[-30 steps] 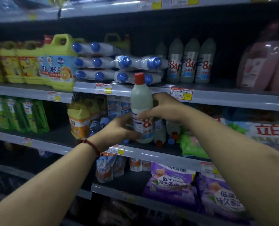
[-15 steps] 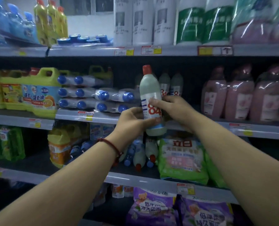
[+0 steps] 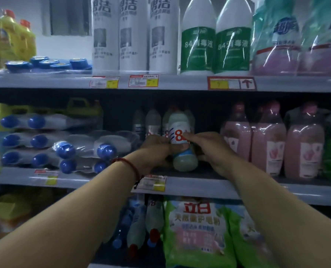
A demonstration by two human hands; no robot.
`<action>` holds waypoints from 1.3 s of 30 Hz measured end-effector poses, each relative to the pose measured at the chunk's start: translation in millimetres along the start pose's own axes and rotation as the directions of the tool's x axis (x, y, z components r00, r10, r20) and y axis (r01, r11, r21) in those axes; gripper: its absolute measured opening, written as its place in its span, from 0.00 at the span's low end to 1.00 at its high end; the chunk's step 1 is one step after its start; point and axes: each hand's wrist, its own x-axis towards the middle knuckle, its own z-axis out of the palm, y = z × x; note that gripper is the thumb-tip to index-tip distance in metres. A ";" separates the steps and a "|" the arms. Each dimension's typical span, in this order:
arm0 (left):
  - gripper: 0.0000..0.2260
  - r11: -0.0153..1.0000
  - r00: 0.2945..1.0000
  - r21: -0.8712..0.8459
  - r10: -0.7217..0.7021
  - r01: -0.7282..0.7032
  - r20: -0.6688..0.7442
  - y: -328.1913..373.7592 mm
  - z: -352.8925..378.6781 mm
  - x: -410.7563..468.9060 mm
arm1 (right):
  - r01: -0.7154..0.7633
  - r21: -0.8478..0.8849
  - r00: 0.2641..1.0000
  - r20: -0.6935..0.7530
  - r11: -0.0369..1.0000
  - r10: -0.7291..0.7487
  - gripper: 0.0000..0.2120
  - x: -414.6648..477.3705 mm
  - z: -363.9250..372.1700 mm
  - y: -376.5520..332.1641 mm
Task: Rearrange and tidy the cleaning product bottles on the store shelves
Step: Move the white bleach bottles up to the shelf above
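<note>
A pale bottle with a red "84" label (image 3: 181, 132) stands upright on the middle shelf (image 3: 195, 185), in front of several similar bottles (image 3: 152, 122). My left hand (image 3: 156, 151) grips its left side, with a red cord at the wrist. My right hand (image 3: 207, 146) grips its right side, fingers curled over the label. The bottle's cap is lost in the dark under the upper shelf.
Blue-capped bottles (image 3: 66, 149) lie stacked on their sides at the left. Wrapped pink bottles (image 3: 269, 140) stand at the right. White cans (image 3: 133, 35) and green-labelled bottles (image 3: 198, 41) fill the upper shelf. A green bag (image 3: 197, 229) and more bottles sit below.
Both hands have carried the 84 bottle up from the lower shelf and forward into the middle shelf, where its base now rests. The view has tilted upward.
</note>
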 end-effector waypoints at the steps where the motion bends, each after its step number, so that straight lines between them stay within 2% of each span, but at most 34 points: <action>1: 0.17 0.999 1.000 0.034 0.029 -0.028 -0.006 -1.6 -0.6 11.9 | 0.014 0.010 1.000 -0.001 1.000 -0.014 0.13 7.2 -1.4 1.8; 4: 0.18 0.984 0.991 0.129 0.129 -0.122 -0.045 -12.2 -1.8 48.6 | 0.056 -0.018 0.997 -0.043 0.998 -0.056 0.11 32.9 -3.0 10.9; 11: 0.19 0.908 0.947 0.336 0.301 -0.250 -0.111 -48.1 4.5 101.0 | 0.199 -0.256 0.963 -0.128 0.946 -0.237 0.08 77.7 -2.2 53.2; 14: 0.20 0.826 0.923 0.501 0.365 -0.259 -0.122 -56.2 6.3 106.2 | 0.213 -0.394 0.956 -0.107 0.894 -0.274 0.10 84.3 -5.0 61.2; 17: 0.17 0.723 0.888 0.645 0.436 -0.247 -0.149 -55.0 5.9 104.3 | 0.215 -0.463 0.957 -0.075 0.860 -0.279 0.12 86.0 -7.5 66.0; 22: 0.09 0.725 0.911 0.664 0.378 -0.181 -0.164 -49.7 4.4 99.2 | 0.153 -0.530 0.956 -0.132 0.834 -0.260 0.13 87.6 -3.9 69.7; 25: 0.11 0.675 0.936 0.720 0.337 -0.162 -0.105 -39.9 1.3 85.3 | 0.139 -0.568 0.955 -0.141 0.811 -0.262 0.17 85.4 -1.0 68.4; 27: 0.09 0.676 0.924 0.707 0.371 -0.206 -0.086 -26.5 -0.4 59.3 | 0.139 -0.599 0.952 -0.139 0.789 -0.273 0.17 84.0 -1.1 67.2; 28: 0.05 0.685 0.915 0.684 0.398 -0.251 -0.063 -18.7 0.5 41.1 | 0.135 -0.606 0.950 -0.147 0.784 -0.277 0.17 83.6 -1.7 66.3; 29: 0.02 0.693 0.904 0.651 0.426 -0.308 -0.025 -12.0 1.1 18.5 | 0.132 -0.607 0.946 -0.159 0.784 -0.282 0.18 81.7 -1.1 64.1; 30: 0.05 0.686 0.890 0.631 0.456 -0.363 0.017 -7.6 -0.6 -4.1 | 0.138 -0.612 0.939 -0.169 0.779 -0.299 0.20 80.6 -0.6 62.8; 32: 0.08 0.578 0.830 0.671 0.548 -0.464 0.103 -4.0 -10.6 -48.5 | 0.178 -0.657 0.901 -0.190 0.732 -0.390 0.22 79.3 0.5 59.8; 34: 0.09 0.465 0.773 0.735 0.622 -0.493 0.125 -4.5 -30.2 -86.4 | 0.231 -0.699 0.860 -0.179 0.677 -0.478 0.22 72.1 4.7 52.1; 36: 0.07 0.413 0.727 0.757 0.676 -0.506 0.117 -6.3 -55.0 -116.1 | 0.314 -0.712 0.832 -0.113 0.628 -0.543 0.21 60.0 15.5 42.0; 39: 0.04 0.296 0.612 0.791 0.781 -0.535 0.121 -12.4 -88.3 -145.7 | 0.404 -0.678 0.829 -0.013 0.614 -0.560 0.19 40.5 48.9 27.0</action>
